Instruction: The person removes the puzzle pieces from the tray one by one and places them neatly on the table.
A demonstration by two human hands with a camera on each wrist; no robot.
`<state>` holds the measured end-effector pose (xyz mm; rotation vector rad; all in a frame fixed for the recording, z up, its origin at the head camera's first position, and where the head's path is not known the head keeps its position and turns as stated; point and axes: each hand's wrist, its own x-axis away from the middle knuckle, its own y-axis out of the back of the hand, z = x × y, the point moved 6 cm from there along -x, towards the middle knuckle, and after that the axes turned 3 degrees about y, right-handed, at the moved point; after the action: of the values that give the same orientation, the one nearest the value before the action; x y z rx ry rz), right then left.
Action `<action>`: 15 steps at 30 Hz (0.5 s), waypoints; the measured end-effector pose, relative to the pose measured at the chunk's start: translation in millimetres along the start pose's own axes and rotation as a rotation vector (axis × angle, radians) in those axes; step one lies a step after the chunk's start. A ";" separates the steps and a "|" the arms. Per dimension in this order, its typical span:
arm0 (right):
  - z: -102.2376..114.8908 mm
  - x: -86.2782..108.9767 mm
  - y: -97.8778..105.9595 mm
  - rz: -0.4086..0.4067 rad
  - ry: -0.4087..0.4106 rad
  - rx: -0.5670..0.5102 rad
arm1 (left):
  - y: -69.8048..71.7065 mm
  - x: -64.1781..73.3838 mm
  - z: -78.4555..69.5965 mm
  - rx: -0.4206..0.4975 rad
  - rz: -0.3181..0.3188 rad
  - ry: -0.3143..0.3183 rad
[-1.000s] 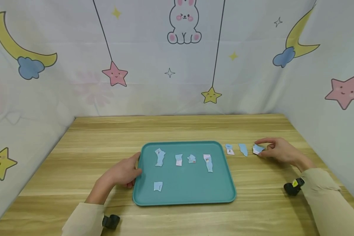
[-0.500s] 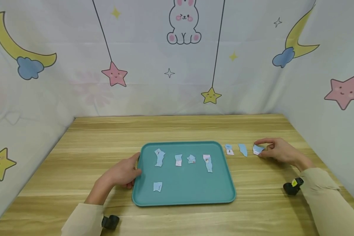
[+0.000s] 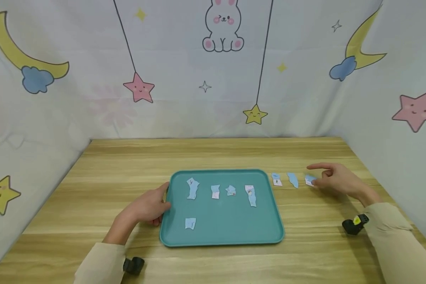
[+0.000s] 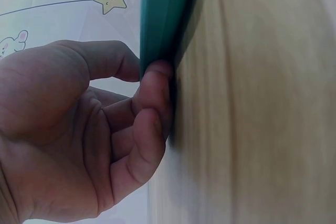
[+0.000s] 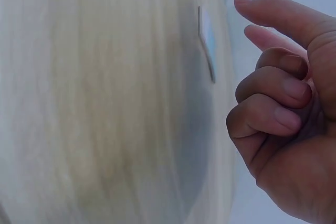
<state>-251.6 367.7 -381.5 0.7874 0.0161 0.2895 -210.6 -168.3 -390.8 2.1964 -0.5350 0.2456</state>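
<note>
My left hand [image 3: 148, 206] grips the left edge of a teal tray [image 3: 227, 232], thumb over the rim. In the left wrist view, the curled fingers [image 4: 155, 87] sit at the side and underside of the tray. On the right, my right hand [image 3: 340, 181] hovers over a torn blue-and-white paper piece [image 3: 309, 180] on the table. Index finger and thumb are apart and the other fingers curled, with nothing between them. In the right wrist view, the paper piece [image 5: 208, 45] lies flat, away from the fingers.
On the tray lie several torn paper pieces, among them a square one [image 3: 190, 223] near the front and a long one [image 3: 250, 196] at right. Two more, a blue-and-white piece [image 3: 276, 179] and a blue piece [image 3: 292, 180], lie right of the tray. A printed curtain [image 3: 177, 114] borders the table.
My right thumb and index finger have let go of the paper piece and spread apart, the hand lifting slightly. The left hand stays on the tray.
</note>
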 end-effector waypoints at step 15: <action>40.4 -6.8 -10.9 -0.003 0.085 -0.068 | 1.6 -0.5 -1.5 -0.015 0.001 0.009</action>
<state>-250.4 330.4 -361.2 0.7075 0.0871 0.3194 -211.7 -167.9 -388.9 2.1793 -0.5310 0.2506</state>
